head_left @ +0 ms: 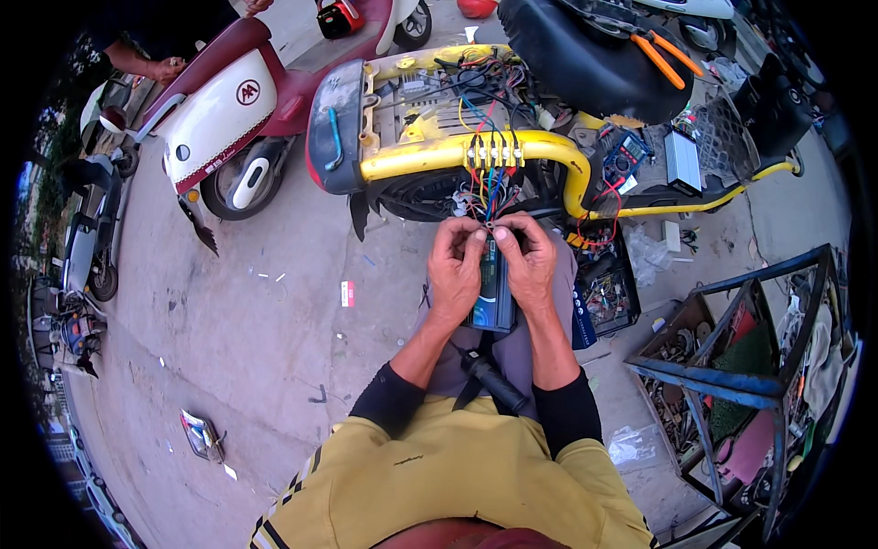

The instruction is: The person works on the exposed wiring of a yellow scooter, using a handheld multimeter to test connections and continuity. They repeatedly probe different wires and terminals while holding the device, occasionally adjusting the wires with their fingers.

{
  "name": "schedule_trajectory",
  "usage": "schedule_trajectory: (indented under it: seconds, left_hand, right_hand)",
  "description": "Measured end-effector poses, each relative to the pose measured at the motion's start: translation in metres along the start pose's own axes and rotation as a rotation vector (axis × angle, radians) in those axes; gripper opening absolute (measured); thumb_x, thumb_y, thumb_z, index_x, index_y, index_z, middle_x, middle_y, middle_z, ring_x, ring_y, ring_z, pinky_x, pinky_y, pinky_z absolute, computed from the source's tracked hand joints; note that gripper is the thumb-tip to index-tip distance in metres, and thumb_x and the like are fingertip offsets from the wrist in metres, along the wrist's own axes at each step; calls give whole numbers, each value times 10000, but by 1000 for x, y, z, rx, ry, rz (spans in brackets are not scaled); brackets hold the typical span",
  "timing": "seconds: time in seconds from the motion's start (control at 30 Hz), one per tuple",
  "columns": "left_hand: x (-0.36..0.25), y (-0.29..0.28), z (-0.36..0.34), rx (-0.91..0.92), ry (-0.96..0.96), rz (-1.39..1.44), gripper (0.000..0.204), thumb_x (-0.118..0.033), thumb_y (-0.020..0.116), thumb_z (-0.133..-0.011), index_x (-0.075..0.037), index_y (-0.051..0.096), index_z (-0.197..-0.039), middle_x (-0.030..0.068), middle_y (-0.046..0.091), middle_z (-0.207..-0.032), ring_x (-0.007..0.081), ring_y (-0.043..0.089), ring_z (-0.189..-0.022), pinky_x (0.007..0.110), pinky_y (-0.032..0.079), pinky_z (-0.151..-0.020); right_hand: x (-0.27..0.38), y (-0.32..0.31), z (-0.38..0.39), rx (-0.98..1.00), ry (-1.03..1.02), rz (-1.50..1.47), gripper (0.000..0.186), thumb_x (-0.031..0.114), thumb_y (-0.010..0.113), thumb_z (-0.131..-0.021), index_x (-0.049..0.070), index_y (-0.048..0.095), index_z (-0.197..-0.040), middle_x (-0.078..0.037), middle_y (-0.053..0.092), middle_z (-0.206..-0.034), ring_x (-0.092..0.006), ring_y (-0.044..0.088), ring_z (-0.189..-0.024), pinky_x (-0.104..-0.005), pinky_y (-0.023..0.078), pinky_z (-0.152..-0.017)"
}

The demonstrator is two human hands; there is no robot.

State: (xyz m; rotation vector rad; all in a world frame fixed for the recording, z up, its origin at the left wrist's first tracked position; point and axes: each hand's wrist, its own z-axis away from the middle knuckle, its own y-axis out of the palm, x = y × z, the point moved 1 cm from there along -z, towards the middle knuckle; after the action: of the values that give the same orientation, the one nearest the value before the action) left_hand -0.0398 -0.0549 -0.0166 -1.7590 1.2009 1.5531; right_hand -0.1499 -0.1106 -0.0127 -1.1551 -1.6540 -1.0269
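Observation:
Both of my hands are raised in front of my lap, thumbs and fingertips close together on the ends of thin wires. My left hand and my right hand are closed in pinches just over a black and blue rectangular box that rests between my knees. Coloured wires run up from there to a white terminal block on the yellow scooter frame. A black grip-like cylinder lies on my lap below the box. Exactly which wire each hand pinches is too small to tell.
On the scooter rest a black seat, orange-handled pliers, a multimeter and a silver box. A parts tray and metal rack stand right. A red-white scooter stands left, beside another person's hand.

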Motion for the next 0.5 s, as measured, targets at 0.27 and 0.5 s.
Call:
schedule_trajectory:
  seconds: [0.27,0.5]
  left_hand:
    - [-1,1,-1,-37,-5,36,109,-37,647,-1057,-21,627,-1163,21,668,-1011,78,627,-851,243,541,-769]
    - [2,-3,-4,-28,-22,10,68,-35,689,-1035,-13,676,-1099,31,699,-1027,85,663,-849,247,561,-764]
  right_hand:
    - [2,-1,1,14,20,4,115,88,722,-1005,-18,703,-1046,-45,687,-1003,-116,634,-937,-266,503,-842]
    - [0,-2,0,31,19,-3,114,87,714,-1016,-18,699,-1057,-37,678,-1024,-105,624,-954,-254,494,-847]
